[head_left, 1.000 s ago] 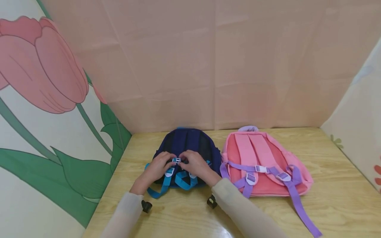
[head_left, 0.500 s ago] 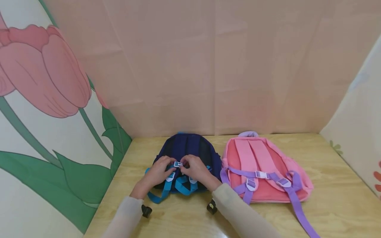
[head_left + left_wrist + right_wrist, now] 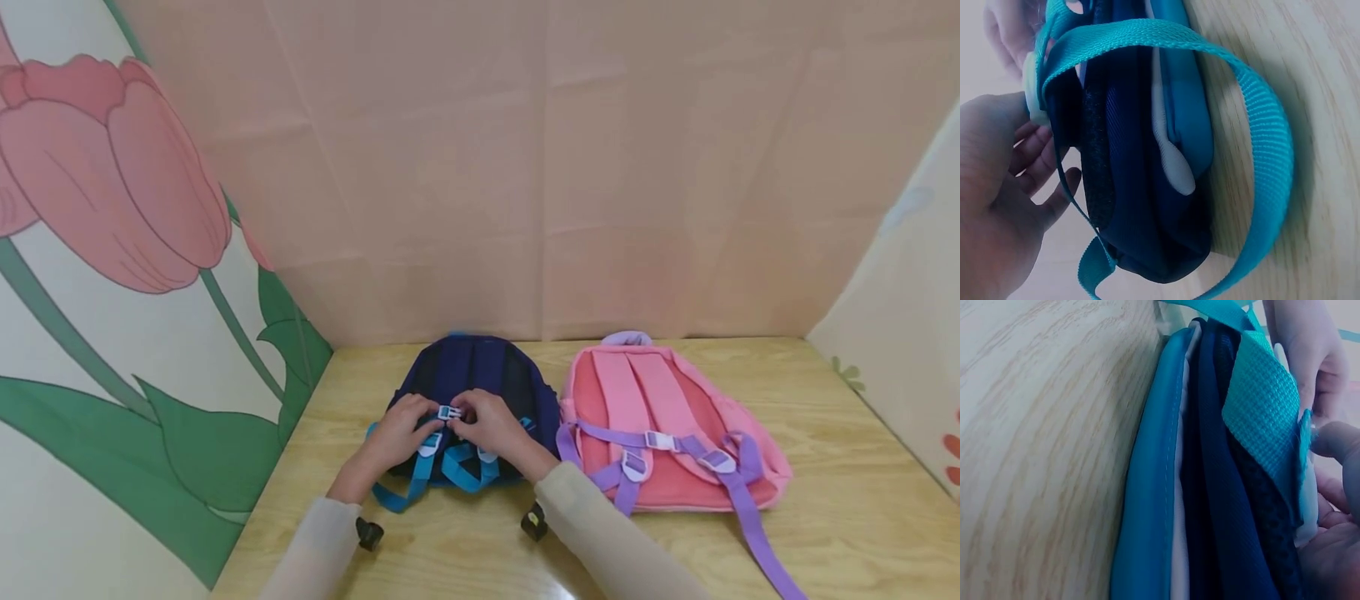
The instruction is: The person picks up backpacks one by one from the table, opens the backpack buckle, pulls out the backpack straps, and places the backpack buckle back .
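Note:
A dark navy backpack [image 3: 480, 367] lies on the table with its shoulder straps facing up. Over its middle, both hands meet at a small white side-release buckle [image 3: 449, 412]. My left hand [image 3: 401, 429] pinches the buckle's left part between thumb and fingers. From the other side, my right hand [image 3: 495, 427] pinches the right part, where white prongs show. Below the hands hang loose turquoise webbing straps [image 3: 468, 471]. In the left wrist view one such strap [image 3: 1266, 144] loops out past the bag's side. Fingertips hide some of the buckle.
A pink backpack [image 3: 626, 375] lies close on the right, its purple chest strap joined by a white buckle [image 3: 660, 440]. One purple strap [image 3: 757, 525] trails toward the table's front. The wooden table [image 3: 862, 500] ends at a beige backdrop [image 3: 487, 208]; a tulip-printed panel [image 3: 135, 192] stands left.
The head view has tilted slightly, so both backpacks appear a little lower. Both hands stay at the white buckle, which now shows flatter, its prongs pointing to the right.

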`<state>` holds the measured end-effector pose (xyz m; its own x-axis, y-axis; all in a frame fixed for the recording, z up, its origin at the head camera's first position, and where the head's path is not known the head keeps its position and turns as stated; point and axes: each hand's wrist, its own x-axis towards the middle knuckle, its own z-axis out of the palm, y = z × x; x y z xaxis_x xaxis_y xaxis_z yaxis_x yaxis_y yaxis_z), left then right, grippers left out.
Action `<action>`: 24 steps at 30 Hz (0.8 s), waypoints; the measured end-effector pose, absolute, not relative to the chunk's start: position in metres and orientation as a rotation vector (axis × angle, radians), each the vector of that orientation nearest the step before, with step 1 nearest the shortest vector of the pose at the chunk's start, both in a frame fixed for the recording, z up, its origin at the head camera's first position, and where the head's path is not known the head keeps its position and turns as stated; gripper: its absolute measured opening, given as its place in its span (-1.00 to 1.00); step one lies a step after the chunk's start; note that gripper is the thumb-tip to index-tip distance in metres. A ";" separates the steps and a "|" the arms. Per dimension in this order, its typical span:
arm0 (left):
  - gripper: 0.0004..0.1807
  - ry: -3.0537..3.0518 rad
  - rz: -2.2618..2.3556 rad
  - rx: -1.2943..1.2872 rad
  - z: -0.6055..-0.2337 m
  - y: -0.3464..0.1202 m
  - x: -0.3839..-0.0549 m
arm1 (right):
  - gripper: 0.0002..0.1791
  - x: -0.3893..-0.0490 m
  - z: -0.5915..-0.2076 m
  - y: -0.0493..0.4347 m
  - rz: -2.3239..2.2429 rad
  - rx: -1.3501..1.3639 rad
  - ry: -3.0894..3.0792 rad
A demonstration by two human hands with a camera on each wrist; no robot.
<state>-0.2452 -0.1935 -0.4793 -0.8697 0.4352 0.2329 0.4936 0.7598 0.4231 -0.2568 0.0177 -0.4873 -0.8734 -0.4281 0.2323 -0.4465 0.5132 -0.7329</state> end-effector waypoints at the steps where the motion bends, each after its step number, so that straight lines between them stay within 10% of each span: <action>1: -0.79 -2.821 -0.734 -0.762 -0.479 -0.194 -0.246 | -0.77 -0.257 -0.487 0.017 1.316 0.782 -2.710; 24: -0.77 -2.835 -0.790 -0.802 -0.478 -0.208 -0.248 | -0.77 -0.256 -0.487 0.018 1.271 0.784 -2.675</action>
